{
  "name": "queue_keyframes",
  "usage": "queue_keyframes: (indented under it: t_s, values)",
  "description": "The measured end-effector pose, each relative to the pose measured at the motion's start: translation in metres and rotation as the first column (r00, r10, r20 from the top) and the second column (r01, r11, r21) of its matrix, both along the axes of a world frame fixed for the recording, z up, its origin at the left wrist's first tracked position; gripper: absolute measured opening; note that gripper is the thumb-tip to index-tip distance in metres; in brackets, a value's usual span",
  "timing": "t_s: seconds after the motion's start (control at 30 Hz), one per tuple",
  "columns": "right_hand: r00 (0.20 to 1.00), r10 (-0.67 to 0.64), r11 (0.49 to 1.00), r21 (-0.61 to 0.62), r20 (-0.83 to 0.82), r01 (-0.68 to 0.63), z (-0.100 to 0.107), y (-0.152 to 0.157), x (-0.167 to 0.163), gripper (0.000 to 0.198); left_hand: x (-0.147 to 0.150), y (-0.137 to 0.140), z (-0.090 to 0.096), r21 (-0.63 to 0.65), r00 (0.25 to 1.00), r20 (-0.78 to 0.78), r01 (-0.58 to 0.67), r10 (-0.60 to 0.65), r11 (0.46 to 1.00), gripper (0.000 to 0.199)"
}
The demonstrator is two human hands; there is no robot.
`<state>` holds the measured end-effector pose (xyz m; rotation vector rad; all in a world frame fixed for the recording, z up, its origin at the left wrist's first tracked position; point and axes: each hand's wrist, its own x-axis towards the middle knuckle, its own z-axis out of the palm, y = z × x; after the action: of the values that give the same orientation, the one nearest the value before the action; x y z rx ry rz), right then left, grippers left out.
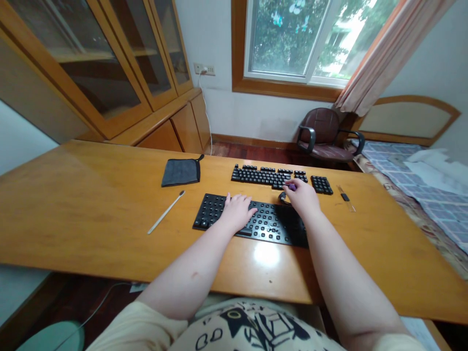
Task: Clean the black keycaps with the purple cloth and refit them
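Note:
A black keyboard (268, 222) lies on the table in front of me, with most of its keycaps off; a long key and a few at its left corner are still on. My left hand (237, 210) rests flat on its left half, fingers spread. My right hand (302, 196) is above the far right part, thumb and fingers pinched on a small purple object (292, 186) whose kind I cannot make out. Just behind the board, loose keycaps (261, 176) lie in keyboard order, with a number-pad block (321, 185) to the right. A coiled black cable (282, 197) sits beside my right fingers.
Left of the keyboard lie a white-handled brush (166, 212) and a dark grey cloth (181, 172). At right is a thin clear tool with a black middle (345, 197). Beyond the wooden table (91, 204) stand an office chair (323, 131) and a bed (427, 180).

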<state>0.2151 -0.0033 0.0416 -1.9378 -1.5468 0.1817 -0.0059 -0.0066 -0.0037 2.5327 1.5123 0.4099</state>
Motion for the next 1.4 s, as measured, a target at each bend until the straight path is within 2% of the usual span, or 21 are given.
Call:
queue_keyframes:
  t_s: [0.1,0.2,0.43,0.6,0.87,0.93,1.0,1.1,1.17,1.23,1.27,1.4]
  values:
    - [0.975,0.066,0.981,-0.194,0.213,-0.024,-0.005,0.022,0.003,0.028,0.0,0.001,-0.001,0.005,1.0,0.02,0.001,-0.001,1.0,0.043]
    - [0.951,0.134,0.958,-0.283,0.278,-0.052,-0.016,0.034,-0.003,0.029,0.0,0.002,-0.003,0.008,1.0,0.031,0.004,-0.004,1.0,0.042]
    - [0.917,0.164,0.952,-0.3,0.363,-0.051,-0.036,0.037,-0.007,0.036,-0.001,0.001,-0.005,0.034,0.999,0.038,-0.001,0.0,0.999,0.04]
    - [0.905,0.206,0.936,-0.345,0.371,-0.071,-0.038,0.037,-0.006,0.033,0.0,0.001,-0.003,0.029,0.999,0.034,-0.008,0.007,1.0,0.04]
    - [0.901,0.226,0.933,-0.349,0.371,-0.091,-0.041,0.037,-0.005,0.029,0.001,0.0,-0.002,0.032,0.997,0.073,-0.02,0.017,0.999,0.038]
    - [0.9,0.234,0.941,-0.32,0.369,-0.113,-0.039,0.035,-0.007,0.028,0.001,0.0,0.0,0.026,0.993,0.117,-0.015,0.011,1.0,0.037]
    - [0.898,0.275,0.95,-0.243,0.345,-0.198,-0.036,0.031,-0.011,0.028,0.001,0.002,0.002,0.006,0.977,0.211,0.002,-0.003,1.0,0.037]
    - [0.87,0.414,0.909,-0.072,0.269,-0.411,-0.03,0.02,-0.022,0.029,0.002,0.006,0.003,-0.056,0.889,0.457,0.024,0.004,0.998,0.036]
    - [0.842,0.495,0.863,-0.007,0.216,-0.505,-0.026,0.012,-0.031,0.03,0.004,0.009,0.0,-0.161,0.764,0.642,0.049,0.067,0.986,0.034]
    - [0.812,0.557,0.824,-0.001,0.174,-0.566,-0.024,0.007,-0.039,0.03,0.005,0.013,-0.005,-0.295,0.613,0.774,0.122,0.162,0.948,0.032]
    - [0.798,0.58,0.81,-0.012,0.162,-0.586,-0.024,0.005,-0.042,0.03,0.005,0.015,-0.008,-0.338,0.561,0.805,0.167,0.192,0.926,0.03]
    - [0.769,0.625,0.779,-0.052,0.133,-0.625,-0.023,0.004,-0.048,0.028,0.006,0.021,-0.016,-0.39,0.482,0.838,0.204,0.255,0.898,0.025]
